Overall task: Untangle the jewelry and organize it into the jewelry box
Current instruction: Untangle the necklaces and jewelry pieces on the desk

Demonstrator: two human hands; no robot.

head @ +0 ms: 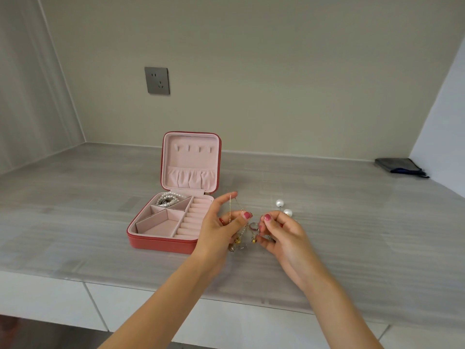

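An open red jewelry box (161,244) with pink lining stands on the counter, its lid upright. A pearl strand (169,199) lies in its back left compartment. My left hand (221,227) pinches a thin gold chain (231,210) that loops over its fingers, just right of the box. A tangle of small charms (237,241) and a ring (253,226) hangs between both hands. My right hand (281,235) pinches part of that tangle. Two pearl earrings (283,207) lie on the counter just behind my right hand.
The grey counter (352,222) runs back to a beige wall with a socket (157,80). A dark pouch (400,167) lies in the far right corner. White drawer fronts (50,298) sit below the counter's front edge.
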